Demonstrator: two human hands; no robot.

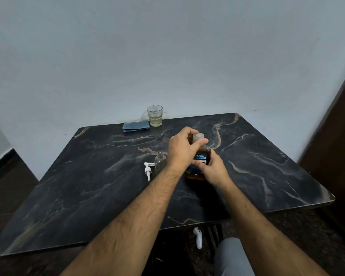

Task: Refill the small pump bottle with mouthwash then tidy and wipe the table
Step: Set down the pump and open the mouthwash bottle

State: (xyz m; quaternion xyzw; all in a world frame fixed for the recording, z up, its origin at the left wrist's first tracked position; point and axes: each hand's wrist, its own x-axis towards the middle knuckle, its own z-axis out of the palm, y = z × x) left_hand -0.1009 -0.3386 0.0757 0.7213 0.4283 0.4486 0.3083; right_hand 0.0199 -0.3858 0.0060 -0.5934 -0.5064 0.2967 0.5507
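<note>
An amber mouthwash bottle (202, 154) with a blue label stands on the dark marble table (88, 176). My left hand (182, 148) grips its pale cap (198, 137) from the left. My right hand (211, 169) wraps the bottle's body. Just left of it stands the small clear pump bottle (160, 161), open-topped, partly hidden behind my left wrist. Its white pump head (148, 169) lies on the table beside it.
A folded blue cloth (136, 125) and a glass (154, 115) with a little pale liquid sit at the table's far edge by the wall. A white object (198, 237) lies on the floor below the near edge. A dark door frame rises at right.
</note>
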